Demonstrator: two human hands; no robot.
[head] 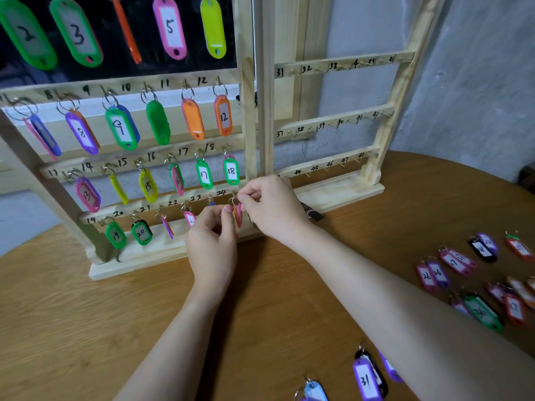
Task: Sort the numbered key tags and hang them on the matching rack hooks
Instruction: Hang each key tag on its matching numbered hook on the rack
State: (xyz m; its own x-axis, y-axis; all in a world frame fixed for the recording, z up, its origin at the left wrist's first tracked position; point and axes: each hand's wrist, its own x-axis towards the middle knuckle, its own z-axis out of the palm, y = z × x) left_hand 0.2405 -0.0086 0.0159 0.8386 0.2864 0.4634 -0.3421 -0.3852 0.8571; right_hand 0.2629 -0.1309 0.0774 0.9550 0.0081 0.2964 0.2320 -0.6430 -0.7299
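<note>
A wooden key rack (249, 117) stands on the table, with numbered hooks and coloured tags hung from 2 up to 23. Both my hands meet at the hook marked 24 on its bottom row. My right hand (270, 206) pinches the metal ring of a pink tag (238, 217) at that hook. My left hand (212, 241) holds the tag's body from below with thumb and fingers. The tag's number is hidden, edge-on. A second wooden rack (379, 117) to the right carries hooks 31 to 48, all bare.
Loose tags lie on the wooden table (72, 328): a cluster at the right (469, 273) with numbers such as 26 and 27, and a purple tag marked 31 (366, 380) at the bottom edge with others beside it. A grey wall stands behind the racks.
</note>
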